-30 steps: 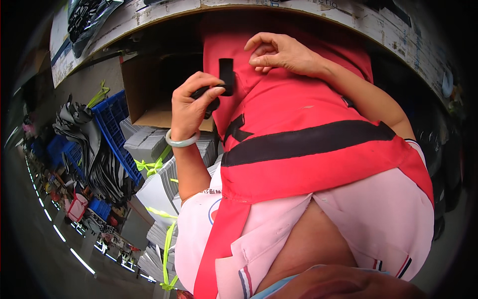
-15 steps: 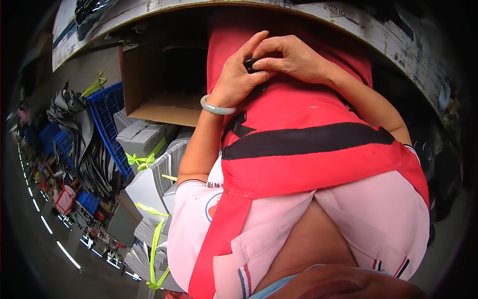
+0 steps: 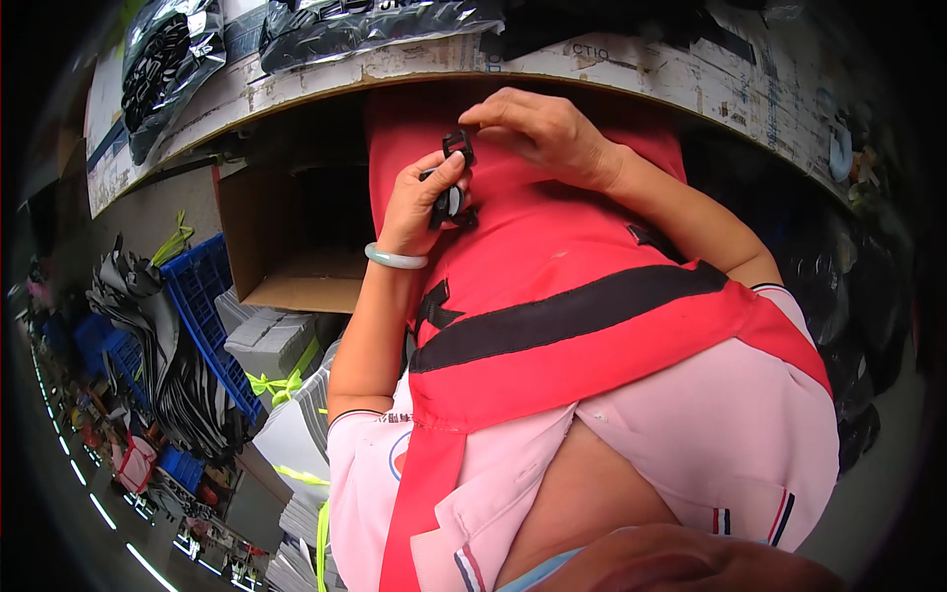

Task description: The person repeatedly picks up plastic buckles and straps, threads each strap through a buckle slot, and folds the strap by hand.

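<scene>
The grip of the left hand [image 3: 416,205] was clamped on a small black part [image 3: 454,202] in front of the red apron [image 3: 562,222], near the counter [image 3: 641,77], while the right hand [image 3: 557,133] was positioned just beside the part, its grip's closure not determinable.

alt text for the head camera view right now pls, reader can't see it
A person's left hand, a pale green bangle at its wrist, holds small black pieces over a bright red cloth apron, the right hand close by. To the left, an open brown cardboard box stands near a blue plastic crate.
</scene>
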A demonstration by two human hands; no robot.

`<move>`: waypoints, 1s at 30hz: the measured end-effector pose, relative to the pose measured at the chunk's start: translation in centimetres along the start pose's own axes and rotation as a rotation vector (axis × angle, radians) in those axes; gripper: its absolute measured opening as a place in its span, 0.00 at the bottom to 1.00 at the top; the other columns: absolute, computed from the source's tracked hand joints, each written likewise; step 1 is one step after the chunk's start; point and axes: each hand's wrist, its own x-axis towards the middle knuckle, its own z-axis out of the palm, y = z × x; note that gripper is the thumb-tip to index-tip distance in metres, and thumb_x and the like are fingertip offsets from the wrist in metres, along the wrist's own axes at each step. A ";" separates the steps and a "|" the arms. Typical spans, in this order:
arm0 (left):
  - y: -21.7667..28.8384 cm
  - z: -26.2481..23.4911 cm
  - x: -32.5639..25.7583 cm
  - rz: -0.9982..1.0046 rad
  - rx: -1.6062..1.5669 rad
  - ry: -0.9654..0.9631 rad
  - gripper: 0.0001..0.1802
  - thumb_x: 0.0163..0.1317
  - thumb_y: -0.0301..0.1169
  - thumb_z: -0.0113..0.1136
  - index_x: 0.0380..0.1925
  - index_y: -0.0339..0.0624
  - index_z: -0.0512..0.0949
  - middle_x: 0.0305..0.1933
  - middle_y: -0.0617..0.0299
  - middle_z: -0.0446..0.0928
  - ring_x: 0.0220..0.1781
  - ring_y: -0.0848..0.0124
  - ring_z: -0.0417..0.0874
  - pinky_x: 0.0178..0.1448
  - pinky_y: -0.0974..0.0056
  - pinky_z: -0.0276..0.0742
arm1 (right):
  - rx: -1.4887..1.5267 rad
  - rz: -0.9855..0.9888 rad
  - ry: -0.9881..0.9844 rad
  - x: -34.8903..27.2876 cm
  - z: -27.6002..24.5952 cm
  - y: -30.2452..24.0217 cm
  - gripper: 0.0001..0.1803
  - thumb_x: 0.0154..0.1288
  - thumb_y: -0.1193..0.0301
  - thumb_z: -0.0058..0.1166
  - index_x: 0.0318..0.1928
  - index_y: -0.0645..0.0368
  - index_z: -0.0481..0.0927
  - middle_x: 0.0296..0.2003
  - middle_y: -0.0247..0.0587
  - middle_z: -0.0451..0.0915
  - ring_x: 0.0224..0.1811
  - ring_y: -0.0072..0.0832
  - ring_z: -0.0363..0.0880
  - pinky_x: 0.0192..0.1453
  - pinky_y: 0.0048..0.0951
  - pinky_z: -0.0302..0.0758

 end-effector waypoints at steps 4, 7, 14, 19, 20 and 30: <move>-0.2 -2.0 0.7 -0.048 -0.713 -0.225 0.14 0.72 0.38 0.50 0.46 0.39 0.73 0.40 0.59 0.73 0.33 0.70 0.73 0.19 0.74 0.69 | -0.587 0.065 0.202 1.0 -4.7 3.1 0.14 0.59 0.74 0.61 0.47 0.54 0.81 0.42 0.39 0.80 0.43 0.36 0.79 0.47 0.32 0.78; -0.4 -0.6 0.5 -0.065 -0.682 -0.089 0.14 0.73 0.37 0.46 0.48 0.39 0.72 0.44 0.55 0.72 0.38 0.63 0.74 0.23 0.70 0.76 | -0.673 -0.094 0.354 1.8 -5.8 5.3 0.12 0.56 0.76 0.63 0.43 0.56 0.83 0.38 0.37 0.80 0.42 0.33 0.78 0.47 0.30 0.75; -0.2 -0.1 1.0 -0.060 -0.463 -0.109 0.12 0.70 0.36 0.55 0.43 0.37 0.73 0.33 0.62 0.75 0.22 0.77 0.71 0.16 0.76 0.61 | -0.435 -0.142 0.487 3.5 -6.9 -0.4 0.12 0.51 0.78 0.66 0.39 0.56 0.83 0.34 0.39 0.79 0.38 0.37 0.77 0.42 0.34 0.74; 0.5 3.0 0.8 0.243 0.012 0.126 0.10 0.67 0.32 0.59 0.32 0.35 0.78 0.26 0.62 0.77 0.19 0.77 0.75 0.17 0.75 0.62 | 0.337 0.362 0.226 1.5 -4.2 -4.3 0.10 0.70 0.75 0.55 0.49 0.66 0.79 0.41 0.33 0.82 0.42 0.15 0.78 0.48 0.14 0.73; 0.5 3.3 0.7 0.327 0.126 0.167 0.10 0.67 0.32 0.60 0.32 0.34 0.80 0.25 0.63 0.78 0.20 0.77 0.76 0.18 0.75 0.63 | 0.490 0.534 0.105 1.4 -3.2 -4.8 0.09 0.69 0.73 0.55 0.46 0.65 0.79 0.37 0.30 0.81 0.37 0.13 0.77 0.41 0.13 0.73; -1.2 2.5 1.8 0.599 0.491 0.224 0.06 0.64 0.24 0.62 0.40 0.34 0.82 0.27 0.68 0.78 0.25 0.82 0.74 0.27 0.75 0.68 | 0.945 0.933 0.019 0.1 -1.1 -2.8 0.12 0.70 0.65 0.55 0.37 0.62 0.78 0.26 0.31 0.79 0.24 0.11 0.74 0.25 0.14 0.71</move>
